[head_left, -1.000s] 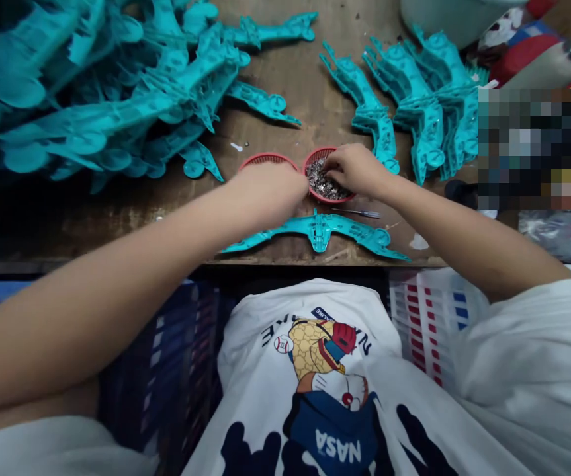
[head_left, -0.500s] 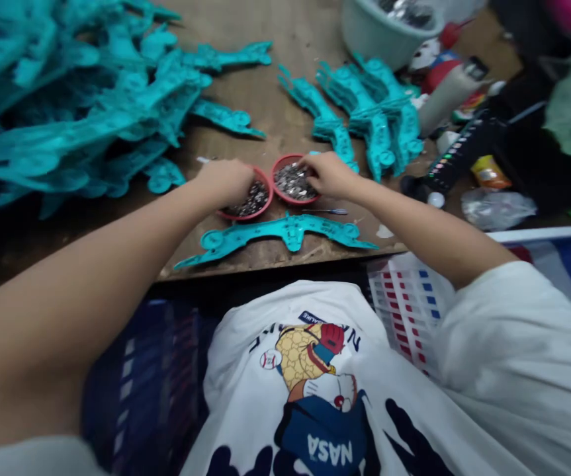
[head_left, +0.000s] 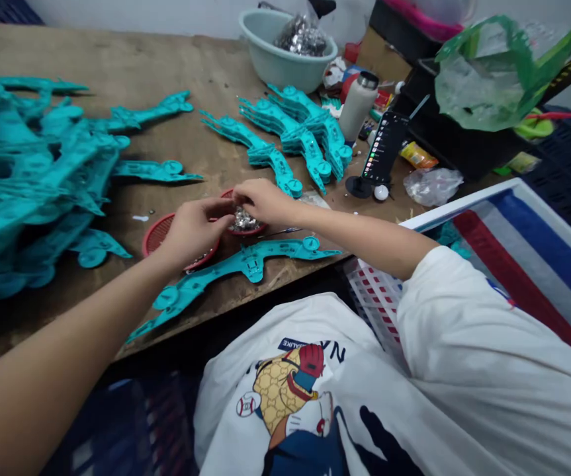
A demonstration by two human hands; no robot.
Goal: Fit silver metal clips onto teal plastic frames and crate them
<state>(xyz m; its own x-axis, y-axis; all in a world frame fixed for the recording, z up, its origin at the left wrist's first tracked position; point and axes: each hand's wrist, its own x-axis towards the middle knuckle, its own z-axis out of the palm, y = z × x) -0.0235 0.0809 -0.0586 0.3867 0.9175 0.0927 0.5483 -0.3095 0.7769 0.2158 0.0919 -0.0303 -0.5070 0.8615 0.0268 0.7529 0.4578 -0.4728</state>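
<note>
My left hand (head_left: 193,228) is over the left red basket (head_left: 153,237), its fingers curled and bent toward the thumb. Anything between them is too small to make out. My right hand (head_left: 263,200) reaches over the right red basket (head_left: 249,231), which holds small shiny metal pieces (head_left: 241,220). Its fingertips are pinched together close to the left fingers; what they hold is hidden. Just in front of both baskets, a long turquoise plastic part (head_left: 253,264) lies along the table edge, touched by neither hand.
A heap of turquoise parts (head_left: 42,178) covers the left of the table (head_left: 156,63). Stacked turquoise parts (head_left: 285,129) lie beyond the baskets. At the right are a bottle (head_left: 358,109), a phone on a stand (head_left: 384,149), a pale basin (head_left: 270,56) and a white-rimmed crate (head_left: 488,192).
Both hands have lifted from the metal pieces and come together, the left moving right toward the right basket. The camera view has swung right and up.
</note>
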